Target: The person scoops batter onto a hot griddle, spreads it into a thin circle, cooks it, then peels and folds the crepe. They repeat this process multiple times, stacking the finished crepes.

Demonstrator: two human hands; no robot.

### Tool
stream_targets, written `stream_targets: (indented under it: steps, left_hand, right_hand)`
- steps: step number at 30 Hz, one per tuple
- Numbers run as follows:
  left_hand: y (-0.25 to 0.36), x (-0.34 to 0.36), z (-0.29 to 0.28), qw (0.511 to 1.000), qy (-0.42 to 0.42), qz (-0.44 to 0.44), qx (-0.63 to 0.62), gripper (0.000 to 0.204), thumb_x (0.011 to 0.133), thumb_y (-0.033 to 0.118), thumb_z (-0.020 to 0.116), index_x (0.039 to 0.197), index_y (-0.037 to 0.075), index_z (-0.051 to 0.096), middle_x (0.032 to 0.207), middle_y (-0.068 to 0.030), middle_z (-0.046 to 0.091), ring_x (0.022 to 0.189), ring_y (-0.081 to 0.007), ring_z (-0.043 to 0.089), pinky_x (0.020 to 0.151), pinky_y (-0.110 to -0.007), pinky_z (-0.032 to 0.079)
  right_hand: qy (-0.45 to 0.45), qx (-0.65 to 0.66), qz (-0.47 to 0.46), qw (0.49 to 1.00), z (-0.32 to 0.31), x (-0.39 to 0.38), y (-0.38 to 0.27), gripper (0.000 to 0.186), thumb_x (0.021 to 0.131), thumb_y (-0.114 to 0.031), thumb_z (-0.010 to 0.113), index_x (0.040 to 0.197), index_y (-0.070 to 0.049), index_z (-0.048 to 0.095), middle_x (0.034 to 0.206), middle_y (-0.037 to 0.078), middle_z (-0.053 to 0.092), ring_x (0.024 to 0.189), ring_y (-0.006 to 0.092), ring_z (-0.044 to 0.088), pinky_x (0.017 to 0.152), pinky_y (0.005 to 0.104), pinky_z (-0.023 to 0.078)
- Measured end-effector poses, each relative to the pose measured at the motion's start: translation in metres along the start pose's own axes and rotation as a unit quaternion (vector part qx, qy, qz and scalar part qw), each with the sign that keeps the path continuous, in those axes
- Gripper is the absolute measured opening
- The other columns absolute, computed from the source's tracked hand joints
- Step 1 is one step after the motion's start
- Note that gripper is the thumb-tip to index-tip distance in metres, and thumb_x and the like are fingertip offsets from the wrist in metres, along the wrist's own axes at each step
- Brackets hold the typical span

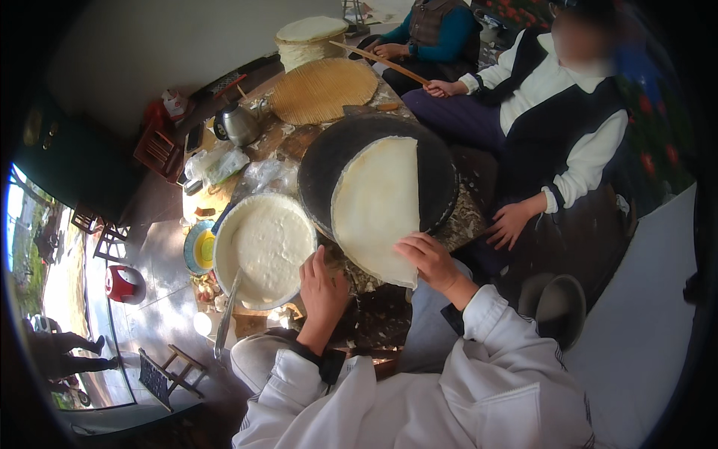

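Observation:
A thin, pale flatbread (378,202), folded to a half round with its straight edge on the right, lies on a round black griddle (318,161). Its near end hangs over the griddle's rim toward me. My right hand (430,258) grips that near end by the straight edge, fingers on top and thumb hidden. Beside the bowl's right rim, my left hand (324,290) is raised with fingers apart and nothing in it. The white bowl (218,258) holds thick white batter (271,238), and a metal ladle (228,310) leans out over its near rim.
Behind the griddle lie a round woven straw mat (323,90) and a tall flatbread stack (310,34). A metal kettle (238,123), plastic bags (217,163) and a yellow-and-blue bowl (200,247) stand left. A person at right holds a wooden stick (381,65); another sits behind.

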State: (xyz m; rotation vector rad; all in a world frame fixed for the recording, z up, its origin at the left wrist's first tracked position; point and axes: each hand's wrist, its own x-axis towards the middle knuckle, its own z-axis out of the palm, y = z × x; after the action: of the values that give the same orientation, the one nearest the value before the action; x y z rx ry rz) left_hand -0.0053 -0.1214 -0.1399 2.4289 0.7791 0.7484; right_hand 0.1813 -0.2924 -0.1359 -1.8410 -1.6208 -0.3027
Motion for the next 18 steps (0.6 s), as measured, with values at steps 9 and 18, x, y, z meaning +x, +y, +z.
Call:
stream_targets:
  steps: [9, 18]
  left_hand:
    - [-0.007, 0.078, 0.016, 0.968, -0.134, 0.201, -0.069, 0.02, 0.078, 0.022, 0.069, 0.09, 0.007, 0.065, 0.089, -0.0073, 0.066, 0.094, -0.0269, 0.058, 0.085, -0.041, 0.036]
    - [0.001, 0.123, 0.036, 0.977, -0.206, 0.06, -0.018, 0.031, 0.082, 0.031, 0.064, 0.074, 0.002, 0.055, 0.07, -0.0187, 0.061, 0.074, -0.0388, 0.06, 0.067, -0.046, 0.043]
  right_hand:
    - [0.065, 0.219, 0.344, 0.911, 0.007, 0.01, 0.013, 0.045, 0.077, -0.014, 0.075, 0.111, -0.001, 0.047, 0.09, 0.014, 0.068, 0.08, 0.0242, 0.068, 0.071, 0.032, 0.053]
    - [0.076, 0.09, 0.441, 0.89, 0.005, 0.049, 0.027, 0.069, 0.073, -0.02, 0.078, 0.127, 0.0, 0.039, 0.089, 0.017, 0.065, 0.077, 0.0335, 0.064, 0.068, 0.0404, 0.05]
